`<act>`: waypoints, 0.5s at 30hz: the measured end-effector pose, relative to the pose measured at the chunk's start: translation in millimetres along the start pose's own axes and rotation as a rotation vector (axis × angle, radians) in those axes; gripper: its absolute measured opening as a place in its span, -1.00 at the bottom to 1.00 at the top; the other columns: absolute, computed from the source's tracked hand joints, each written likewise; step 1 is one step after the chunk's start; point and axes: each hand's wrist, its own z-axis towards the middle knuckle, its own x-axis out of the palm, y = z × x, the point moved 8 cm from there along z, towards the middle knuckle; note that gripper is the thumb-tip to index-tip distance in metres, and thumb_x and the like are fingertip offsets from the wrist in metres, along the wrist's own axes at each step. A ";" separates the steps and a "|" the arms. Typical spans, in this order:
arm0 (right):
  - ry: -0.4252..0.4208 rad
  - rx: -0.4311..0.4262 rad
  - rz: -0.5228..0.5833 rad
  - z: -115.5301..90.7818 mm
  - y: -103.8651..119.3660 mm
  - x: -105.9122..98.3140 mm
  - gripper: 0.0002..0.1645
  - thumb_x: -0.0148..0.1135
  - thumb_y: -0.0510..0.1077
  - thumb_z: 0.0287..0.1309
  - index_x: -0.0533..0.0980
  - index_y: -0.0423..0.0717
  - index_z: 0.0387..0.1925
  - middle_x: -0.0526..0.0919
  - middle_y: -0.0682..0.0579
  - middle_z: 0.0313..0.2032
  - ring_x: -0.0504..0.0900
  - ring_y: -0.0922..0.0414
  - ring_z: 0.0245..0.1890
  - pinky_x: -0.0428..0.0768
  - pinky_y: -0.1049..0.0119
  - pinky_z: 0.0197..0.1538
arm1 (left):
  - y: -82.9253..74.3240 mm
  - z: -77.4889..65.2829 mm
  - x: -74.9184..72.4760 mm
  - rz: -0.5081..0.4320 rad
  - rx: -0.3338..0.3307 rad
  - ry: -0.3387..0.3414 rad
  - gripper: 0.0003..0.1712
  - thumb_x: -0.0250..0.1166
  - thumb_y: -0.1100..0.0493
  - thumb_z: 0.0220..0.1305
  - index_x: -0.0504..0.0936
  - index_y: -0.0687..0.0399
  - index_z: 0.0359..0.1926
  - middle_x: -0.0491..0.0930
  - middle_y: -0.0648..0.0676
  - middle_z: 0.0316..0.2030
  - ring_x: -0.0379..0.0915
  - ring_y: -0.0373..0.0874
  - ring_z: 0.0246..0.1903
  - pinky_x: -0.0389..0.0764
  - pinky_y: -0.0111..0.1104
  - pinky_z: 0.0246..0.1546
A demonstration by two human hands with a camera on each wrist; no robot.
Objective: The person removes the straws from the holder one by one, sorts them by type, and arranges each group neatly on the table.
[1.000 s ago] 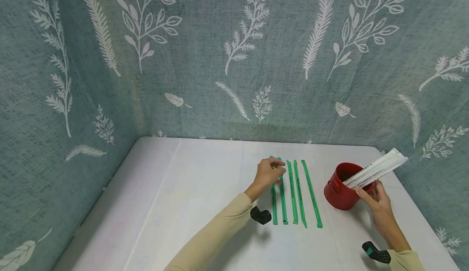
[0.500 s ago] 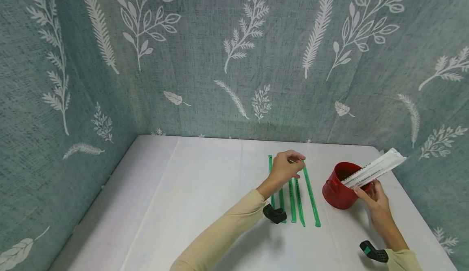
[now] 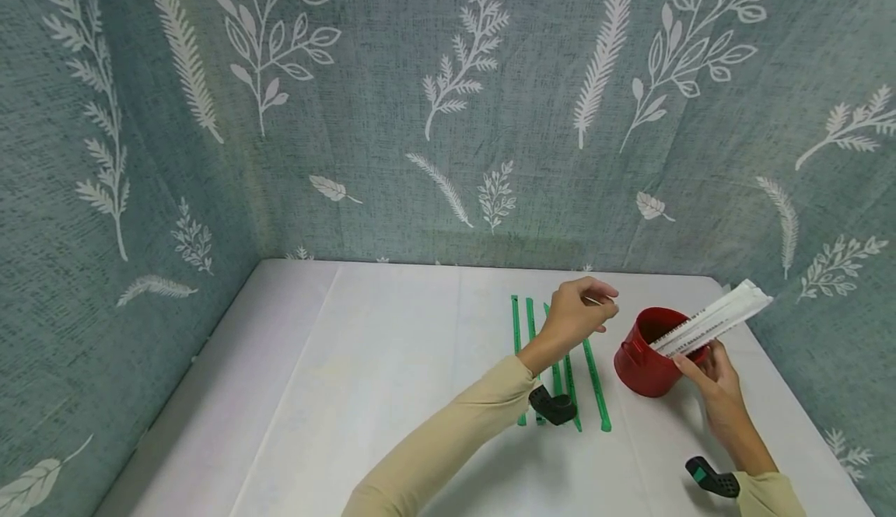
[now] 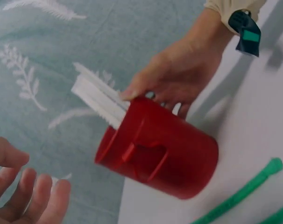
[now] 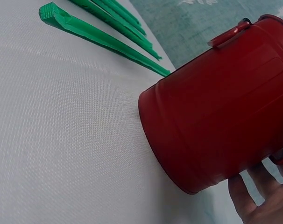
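Note:
My right hand (image 3: 724, 396) grips a small red metal bucket (image 3: 645, 373), thumb at the rim. In the right wrist view, its fingers (image 5: 267, 196) lie along the bucket's far side by a small handle. White paper-wrapped packs (image 3: 717, 321) with printed text lean out of the bucket toward the right. My left hand (image 3: 577, 311) is over the far ends of the green-wrapped sticks, left of the bucket, fingers loosely curled and holding nothing. In the left wrist view, its fingers (image 4: 38, 196) are apart from the bucket.
Several slim green-wrapped sticks (image 3: 596, 385) lie side by side on the white tabletop (image 3: 378, 361), partly covered by the left hand and wrist. Teal fabric (image 3: 392, 97) with white leaf prints hangs behind and left of the table. Both wrists wear a black strap (image 3: 553, 406).
My left hand has moved right, across the far ends of the green-wrapped sticks toward the bucket. The right hand keeps its hold on the bucket in about the same place.

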 end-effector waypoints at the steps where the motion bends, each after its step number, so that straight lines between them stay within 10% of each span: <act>1: 0.000 0.000 0.001 -0.1 -0.5 0.0 -0.21 0.08 -0.20 0.31 -0.01 0.13 0.45 0.15 0.11 0.37 0.12 0.18 0.34 0.25 0.66 0.18 | -2.0 0.8 2.8 0.005 0.009 0.003 -0.90 0.30 0.33 0.19 0.66 0.11 -0.25 0.54 -0.07 -0.46 0.50 -0.31 -0.52 0.64 -0.44 -0.49; 15: -0.006 0.015 -0.022 0.9 -1.7 -1.2 -0.21 0.06 -0.22 0.32 -0.04 0.10 0.46 0.16 0.12 0.34 0.16 0.25 0.28 0.24 0.65 0.19 | -15.6 13.1 37.5 0.131 0.114 0.040 -0.86 0.30 0.25 0.18 0.66 0.04 -0.21 0.58 -0.19 -0.41 0.47 -0.43 -0.44 0.55 -0.61 -0.41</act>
